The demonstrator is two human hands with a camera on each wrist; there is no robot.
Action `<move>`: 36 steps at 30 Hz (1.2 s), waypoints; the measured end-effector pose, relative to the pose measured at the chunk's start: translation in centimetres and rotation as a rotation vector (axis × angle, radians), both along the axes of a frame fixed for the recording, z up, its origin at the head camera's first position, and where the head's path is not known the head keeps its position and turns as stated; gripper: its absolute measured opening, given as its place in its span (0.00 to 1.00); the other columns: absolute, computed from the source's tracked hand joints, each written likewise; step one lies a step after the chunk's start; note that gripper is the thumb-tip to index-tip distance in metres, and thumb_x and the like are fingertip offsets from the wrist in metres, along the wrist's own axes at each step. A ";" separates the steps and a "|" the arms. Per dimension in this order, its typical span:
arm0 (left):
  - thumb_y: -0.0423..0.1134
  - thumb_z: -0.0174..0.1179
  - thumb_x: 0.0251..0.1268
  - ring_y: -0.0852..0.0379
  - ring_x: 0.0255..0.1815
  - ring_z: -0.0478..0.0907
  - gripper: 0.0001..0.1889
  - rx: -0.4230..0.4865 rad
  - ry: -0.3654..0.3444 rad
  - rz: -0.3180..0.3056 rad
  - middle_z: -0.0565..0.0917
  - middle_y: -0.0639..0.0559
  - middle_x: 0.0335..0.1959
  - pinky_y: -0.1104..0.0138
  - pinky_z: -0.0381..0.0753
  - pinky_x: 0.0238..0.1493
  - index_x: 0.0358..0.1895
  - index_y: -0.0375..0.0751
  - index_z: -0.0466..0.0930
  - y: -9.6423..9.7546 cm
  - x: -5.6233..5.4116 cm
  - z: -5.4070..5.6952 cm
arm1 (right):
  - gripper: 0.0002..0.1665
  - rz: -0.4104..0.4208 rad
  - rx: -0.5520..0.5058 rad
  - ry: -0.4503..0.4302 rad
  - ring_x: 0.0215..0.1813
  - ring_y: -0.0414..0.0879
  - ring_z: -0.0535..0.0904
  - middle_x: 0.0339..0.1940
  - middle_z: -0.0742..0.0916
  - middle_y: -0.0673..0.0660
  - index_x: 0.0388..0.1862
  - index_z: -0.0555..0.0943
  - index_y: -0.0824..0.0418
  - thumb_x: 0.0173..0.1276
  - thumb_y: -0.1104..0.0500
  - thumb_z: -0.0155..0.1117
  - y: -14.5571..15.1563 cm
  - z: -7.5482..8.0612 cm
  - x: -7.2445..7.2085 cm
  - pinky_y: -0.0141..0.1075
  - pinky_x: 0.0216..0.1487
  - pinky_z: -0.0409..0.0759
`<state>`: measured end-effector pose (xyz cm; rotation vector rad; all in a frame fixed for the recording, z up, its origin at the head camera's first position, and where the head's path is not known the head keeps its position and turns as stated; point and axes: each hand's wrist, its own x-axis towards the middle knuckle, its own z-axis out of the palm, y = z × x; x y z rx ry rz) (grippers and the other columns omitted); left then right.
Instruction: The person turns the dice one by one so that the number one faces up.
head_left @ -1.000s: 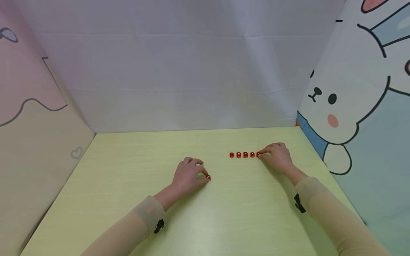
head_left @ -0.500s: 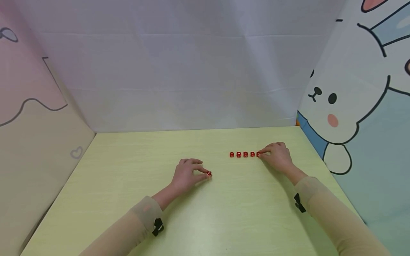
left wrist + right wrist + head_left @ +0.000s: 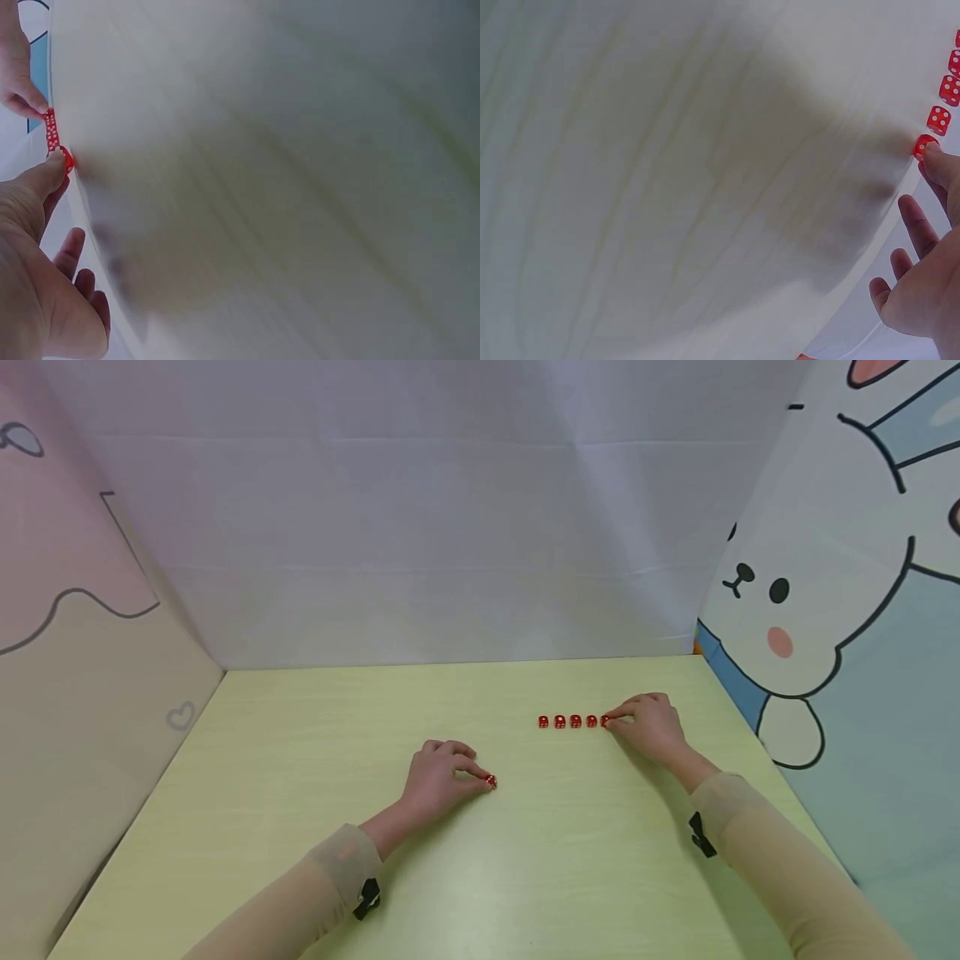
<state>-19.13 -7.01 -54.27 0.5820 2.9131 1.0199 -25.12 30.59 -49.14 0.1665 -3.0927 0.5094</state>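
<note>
Several red dice with white pips form a row (image 3: 575,722) toward the back right of the table. At its right end, my right hand (image 3: 651,727) pinches the last die (image 3: 924,145) between thumb and finger. The neighbouring die (image 3: 939,120) stands just apart from it in the right wrist view. My left hand (image 3: 441,783), nearer the middle of the table, pinches another red die (image 3: 491,782) between thumb and index finger. In the left wrist view the thumb covers part of this die (image 3: 68,160); the other fingers hold nothing.
The pale yellow table (image 3: 315,727) meets a white cloth backdrop (image 3: 450,527) at its far edge. Printed panels stand at both sides, the right one with a cartoon rabbit (image 3: 817,568).
My left hand first turned and raised its die slightly, then came down a little toward me, the die showing a different side. My right hand and the row have stayed in place.
</note>
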 end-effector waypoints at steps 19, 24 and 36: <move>0.55 0.75 0.58 0.47 0.57 0.72 0.06 -0.020 0.059 0.009 0.83 0.60 0.50 0.50 0.70 0.57 0.37 0.64 0.93 -1.0 0.1 -0.2 | 0.16 -0.004 -0.001 -0.004 0.69 0.72 0.62 0.57 0.85 0.67 0.51 0.90 0.60 0.74 0.52 0.67 -0.1 0.0 0.0 0.67 0.65 0.60; 0.55 0.75 0.58 0.47 0.56 0.72 0.07 -0.027 0.064 0.008 0.83 0.59 0.50 0.50 0.71 0.56 0.37 0.63 0.93 -1.2 0.1 -0.1 | 0.15 -0.004 -0.002 -0.006 0.69 0.72 0.62 0.57 0.85 0.67 0.52 0.90 0.60 0.74 0.53 0.67 -0.1 -0.1 0.0 0.67 0.66 0.60; 0.53 0.74 0.60 0.46 0.56 0.72 0.07 -0.064 0.072 0.024 0.83 0.59 0.49 0.50 0.71 0.55 0.39 0.61 0.94 -1.6 0.2 -0.1 | 0.15 -0.004 -0.007 -0.012 0.70 0.72 0.61 0.58 0.84 0.67 0.52 0.90 0.60 0.74 0.53 0.67 -0.2 0.0 0.0 0.67 0.66 0.59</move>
